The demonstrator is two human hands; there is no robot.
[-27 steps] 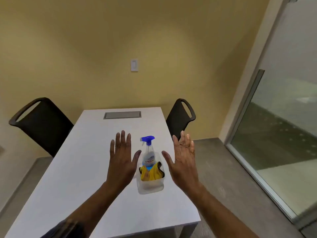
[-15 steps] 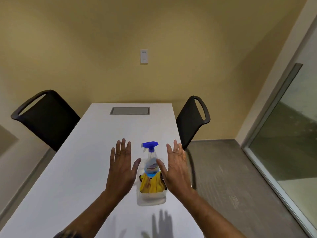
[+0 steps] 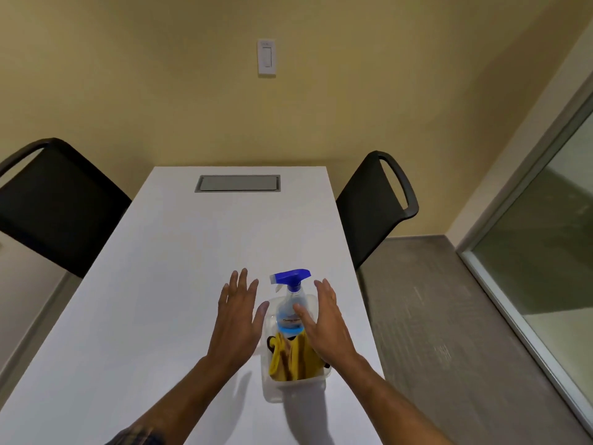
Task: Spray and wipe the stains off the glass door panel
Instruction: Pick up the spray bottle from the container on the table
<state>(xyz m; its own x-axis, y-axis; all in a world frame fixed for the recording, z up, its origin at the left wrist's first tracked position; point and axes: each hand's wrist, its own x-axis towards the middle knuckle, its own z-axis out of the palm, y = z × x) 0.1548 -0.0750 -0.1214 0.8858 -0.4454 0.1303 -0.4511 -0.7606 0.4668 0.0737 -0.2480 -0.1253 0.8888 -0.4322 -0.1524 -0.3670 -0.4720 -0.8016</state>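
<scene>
Both hands empty, fingers spread: left hand beside the clear tub, right hand over it, likely to lift the spray bottle standing above the yellow cloth. Glass door stands well apart, untouched.

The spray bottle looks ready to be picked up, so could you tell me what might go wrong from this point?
The spray bottle stands upright in a clear container near the table's right edge; a careless lift could drag or tip the container toward that edge. The yellow cloth is bunched against the bottle's base and may snag or come out with it. Both the left hand and right hand are open, gripping nothing yet.
</scene>
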